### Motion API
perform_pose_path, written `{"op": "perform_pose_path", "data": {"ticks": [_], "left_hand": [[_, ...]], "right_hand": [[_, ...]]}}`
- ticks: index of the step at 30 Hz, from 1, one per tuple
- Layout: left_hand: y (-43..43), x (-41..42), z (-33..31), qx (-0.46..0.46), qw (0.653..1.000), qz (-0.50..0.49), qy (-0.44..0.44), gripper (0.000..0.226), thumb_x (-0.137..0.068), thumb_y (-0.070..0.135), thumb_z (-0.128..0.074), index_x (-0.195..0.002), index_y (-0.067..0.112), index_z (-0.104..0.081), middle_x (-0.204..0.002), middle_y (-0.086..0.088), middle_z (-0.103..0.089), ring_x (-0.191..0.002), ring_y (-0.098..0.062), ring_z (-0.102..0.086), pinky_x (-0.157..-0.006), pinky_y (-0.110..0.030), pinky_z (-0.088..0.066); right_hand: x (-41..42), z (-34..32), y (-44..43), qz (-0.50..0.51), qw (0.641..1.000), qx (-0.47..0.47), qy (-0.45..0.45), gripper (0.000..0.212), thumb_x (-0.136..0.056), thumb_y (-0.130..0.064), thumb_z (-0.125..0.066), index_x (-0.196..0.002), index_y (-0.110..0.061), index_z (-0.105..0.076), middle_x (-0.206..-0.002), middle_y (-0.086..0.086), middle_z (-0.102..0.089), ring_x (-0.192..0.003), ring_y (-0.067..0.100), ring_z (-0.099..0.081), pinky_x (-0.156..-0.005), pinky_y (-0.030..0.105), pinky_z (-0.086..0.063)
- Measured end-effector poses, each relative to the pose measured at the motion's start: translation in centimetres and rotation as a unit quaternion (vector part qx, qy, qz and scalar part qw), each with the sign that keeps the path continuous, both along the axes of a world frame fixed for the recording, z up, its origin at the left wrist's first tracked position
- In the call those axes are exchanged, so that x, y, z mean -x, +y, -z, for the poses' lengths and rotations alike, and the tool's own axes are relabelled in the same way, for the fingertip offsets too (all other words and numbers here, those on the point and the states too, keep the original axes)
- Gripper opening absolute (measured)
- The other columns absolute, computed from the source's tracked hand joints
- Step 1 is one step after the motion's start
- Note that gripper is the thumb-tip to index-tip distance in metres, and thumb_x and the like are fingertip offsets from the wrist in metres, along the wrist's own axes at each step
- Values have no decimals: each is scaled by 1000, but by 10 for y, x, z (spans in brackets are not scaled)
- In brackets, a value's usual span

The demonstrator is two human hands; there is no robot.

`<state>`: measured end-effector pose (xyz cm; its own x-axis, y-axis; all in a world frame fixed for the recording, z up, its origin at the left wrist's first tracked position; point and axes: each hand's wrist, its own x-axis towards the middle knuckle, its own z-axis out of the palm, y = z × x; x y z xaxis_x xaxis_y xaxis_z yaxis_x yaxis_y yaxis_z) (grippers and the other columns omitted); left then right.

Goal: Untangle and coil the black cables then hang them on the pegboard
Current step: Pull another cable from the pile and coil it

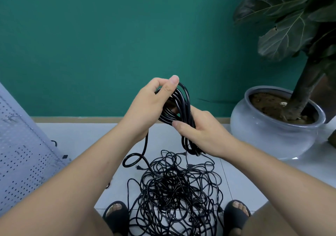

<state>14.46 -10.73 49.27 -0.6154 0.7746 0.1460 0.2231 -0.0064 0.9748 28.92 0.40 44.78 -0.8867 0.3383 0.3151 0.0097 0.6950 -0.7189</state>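
Teal wall, pale tiled floor (87,137). Both forearms stretched forward, hands raised above floor. Left hand (151,105) higher, fingers curled round top of coiled cable (181,101), thumb pointing up. Right hand (203,132) lower, fingers and thumb wrapped round coil's lower part. One strand drops from coil to tiles. Tangled cables (174,195) heaped below hands, between sandalled feet (116,215). Pegboard (21,159) at left edge, well apart from hands. Potted plant (272,132) at right.

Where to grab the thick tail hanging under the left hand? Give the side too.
Best grip the tail on its straight hanging stretch below the left hand, from the left: there it hangs free, while lower it loops on the floor beside the tangle.
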Motion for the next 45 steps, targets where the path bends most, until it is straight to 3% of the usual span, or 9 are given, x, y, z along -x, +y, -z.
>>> {"op": "perform_pose_path", "data": {"ticks": [11, 17, 21, 24, 31, 34, 38, 41, 45], "left_hand": [[9, 0, 1, -26, 999, -4, -37, 44, -89, 57, -81, -98, 15, -71, -74, -5, -61, -46, -20, -42, -58, -38, -41], [14, -5, -2, -34, 987, 23, -154, 49, -91, 44, -83, -107, 0, -69, -62, 2, -40, -43, -14, -23, -41, -20, -29], [17, 0, -4, -21, 987, 25, -157, 39, -91, 45, -83, -93, 16, -57, -65, 0, -30, -49, -17, -15, -43, -25, -17], [19, 0, -3, -21, 988, 27, -149, 47, -90, 44, -84, -77, 23, -44, -66, 0, -28, -54, -19, -12, -48, -32, -12], [20, -3, -1, -61, 994, 14, -85, 38, -97, 49, -74, -90, 16, -56, -66, 1, -46, -48, -19, -33, -50, -31, -30], [19, 1, 5, -44, 996, 34, -63, 58, -102, 62, -61, -117, 6, -60, -90, -4, -65, -75, -22, -63, -66, -40, -49], [12, 8, 22, 63, 990, 128, 4, 62, -97, 75, -52, -133, 24, -55, -121, 6, -76, -118, -7, -71, -100, -41, -52], [6, 1, 36, 186, 965, 185, 14, 63, -91, 73, -58, -135, 28, -56, -117, 8, -80, -111, -7, -75, -103, -42, -55], [1, -1, 45, 215, 954, 207, -35, 28, -106, 34, -65, -122, 11, -64, -105, -9, -82, -105, -19, -77, -113, -48, -50]], "right_hand": [[18, -1, -9, -3, 989, 115, -89, 30, -79, -22, -76, -95, 1, -66, -89, 16, -72, -77, 32, -59, -76, 48, -53], [25, 7, -13, -47, 962, 246, -110, 15, -85, 5, -65, -99, 4, -70, -63, -17, -57, -60, 2, -47, -56, 13, -38], [26, 1, -19, -71, 954, 270, -112, 30, -80, 9, -58, -106, 2, -72, -99, -3, -80, -91, 1, -67, -76, 13, -47], [27, 4, -21, -73, 952, 286, -86, 39, -68, -2, -56, -104, 9, -65, -98, 13, -81, -101, 21, -75, -94, 34, -56], [26, 7, -16, -53, 938, 338, -47, 22, -64, -1, -57, -84, -6, -64, -76, -1, -63, -69, 21, -62, -99, 66, -56], [21, 2, -4, -15, 956, 290, -40, 30, -65, -6, -60, -92, 6, -66, -75, 4, -60, -67, 18, -64, -98, 68, -57], [11, -8, 18, 34, 951, 308, 27, 35, -64, -1, -57, -96, 10, -61, -75, 13, -57, -68, 24, -60, -86, 54, -61], [2, -13, 29, 43, 938, 336, 72, 35, -64, 3, -54, -98, 1, -64, -76, 11, -55, -68, 22, -56, -66, 29, -53], [-3, -14, 36, 48, 937, 338, 76, 37, -67, 3, -53, -101, -3, -65, -81, 13, -51, -70, 24, -55, -76, 39, -56]]}}
